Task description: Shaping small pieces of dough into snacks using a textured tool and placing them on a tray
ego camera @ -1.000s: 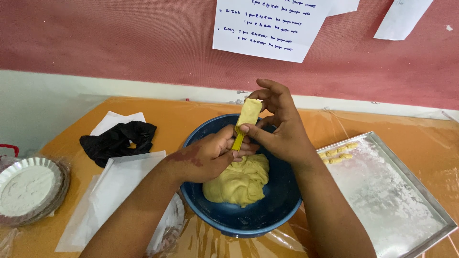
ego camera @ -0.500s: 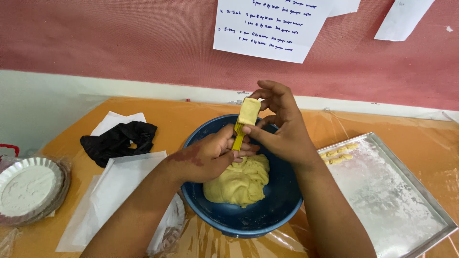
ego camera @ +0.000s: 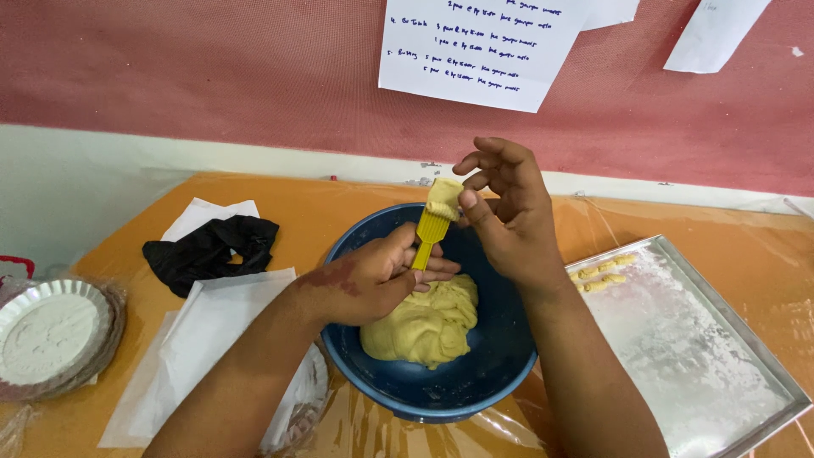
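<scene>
Head view looks down on an orange desk (ego camera: 339, 199) under clear plastic, set against a red wall hung with white paper sheets (ego camera: 479, 47). At the centre sits a blue bowl (ego camera: 441, 394) holding a lump of yellow dough (ego camera: 424, 326). Above the bowl, the left hand (ego camera: 369, 280) has its grip pressed together around the handle of a yellow comb-like tool (ego camera: 430, 233), which stands nearly upright with its toothed end up. A small piece of dough (ego camera: 443, 197) lies against those teeth, and the right hand (ego camera: 509, 216) presses it there with the thumb, the other fingers spread and curled loosely above. To the right lies a floured metal tray (ego camera: 704, 356) with a few small shaped dough pieces (ego camera: 600, 271) near its far left corner. To the left are a black cloth (ego camera: 208, 250) on white paper (ego camera: 199, 343), and a foil dish of flour (ego camera: 47, 326) at the desk's edge.
</scene>
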